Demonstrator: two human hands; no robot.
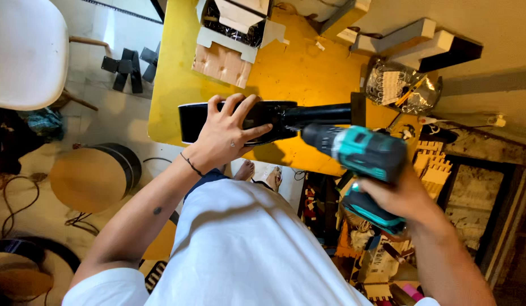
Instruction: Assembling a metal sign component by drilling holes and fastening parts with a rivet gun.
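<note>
At the far left stands a white chair [25, 51], and below it, on the floor, a round wooden stool [90, 178] with a black edge. Some black brackets [130, 68] lie on the floor near the corner of the yellow table [308, 79].

On the near edge of this table lies a long black panel [189, 122]. The person's left hand [229, 133] rests flat on top of it, the fingers spread wide and pressing down, not closed around anything. It looks like the hand keeps the panel steady.

Further right, the right hand [396, 195] is wrapped firmly around the handle of a teal and black drill [359, 153]. The black nose of the drill points left, toward the end of the panel, very near to it; whether the tip touches already cannot be seen clearly.

Behind, on the table, stand an open cardboard box [229, 34] and a clear plastic bag [401, 85] with small parts.

The step in hand seems to be the driving or drilling into the panel's end. The next move probably calls for a straight drill line and firm pressure from the left hand, so the panel does not slide on the table
</note>
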